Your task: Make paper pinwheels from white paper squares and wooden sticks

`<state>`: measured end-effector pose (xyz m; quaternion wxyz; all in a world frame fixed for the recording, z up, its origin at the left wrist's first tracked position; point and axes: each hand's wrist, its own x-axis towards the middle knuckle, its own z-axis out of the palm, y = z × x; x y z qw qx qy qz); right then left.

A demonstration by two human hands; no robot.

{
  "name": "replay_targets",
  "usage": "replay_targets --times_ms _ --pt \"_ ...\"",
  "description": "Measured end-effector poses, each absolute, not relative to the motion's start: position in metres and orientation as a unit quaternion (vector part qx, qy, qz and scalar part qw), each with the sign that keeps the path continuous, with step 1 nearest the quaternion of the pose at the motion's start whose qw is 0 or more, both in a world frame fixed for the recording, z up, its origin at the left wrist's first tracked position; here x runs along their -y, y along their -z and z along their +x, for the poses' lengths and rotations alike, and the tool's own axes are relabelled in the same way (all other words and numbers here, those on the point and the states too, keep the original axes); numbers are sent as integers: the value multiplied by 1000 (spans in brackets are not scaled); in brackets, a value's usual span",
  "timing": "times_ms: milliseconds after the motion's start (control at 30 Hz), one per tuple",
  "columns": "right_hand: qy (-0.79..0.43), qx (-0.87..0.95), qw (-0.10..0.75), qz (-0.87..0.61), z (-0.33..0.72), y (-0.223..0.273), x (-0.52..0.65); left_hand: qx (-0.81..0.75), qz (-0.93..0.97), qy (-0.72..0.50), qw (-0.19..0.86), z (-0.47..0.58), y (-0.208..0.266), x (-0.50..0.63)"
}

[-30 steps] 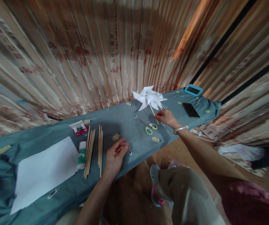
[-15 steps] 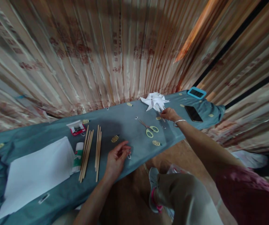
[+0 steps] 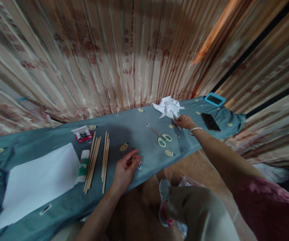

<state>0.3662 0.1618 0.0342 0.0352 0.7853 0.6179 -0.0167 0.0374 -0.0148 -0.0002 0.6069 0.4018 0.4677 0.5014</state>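
White paper pinwheels (image 3: 168,107) lie overlapping at the far edge of the cloth-covered table; how many there are I cannot tell. My right hand (image 3: 184,122) is closed around the wooden stick (image 3: 176,123) just below them. Nearer to me, my left hand (image 3: 126,169) rests at the table's front edge, fingers loosely bent and apart, with nothing in it. Between my two hands lie scissors (image 3: 162,139) with pale green handles, their blades pointing away to the left.
To the left are several wooden sticks (image 3: 93,164), a glue stick (image 3: 83,165), a small red-and-white box (image 3: 83,134) with dark bits inside, and a stack of white paper (image 3: 41,180). At right lie a black phone (image 3: 210,122) and a blue-framed device (image 3: 215,99). A corrugated curtain (image 3: 109,60) hangs behind.
The view has shifted slightly. My right hand still grips the stick by the pinwheels, and my left hand keeps almost the same pose.
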Motion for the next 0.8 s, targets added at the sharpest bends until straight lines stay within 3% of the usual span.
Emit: replay_targets --times_ms 333,500,600,800 --pt "-4 -691 -28 722 295 -54 -109 -465 430 -503 588 34 0 24" --pt "93 -772 -108 620 213 -43 -63 -479 456 -509 552 28 3 32" --pt "194 -776 -201 566 174 -31 -41 -488 486 -514 511 18 1 35" --pt "320 -771 -260 486 132 -9 -31 -522 516 -532 422 -18 -7 32"
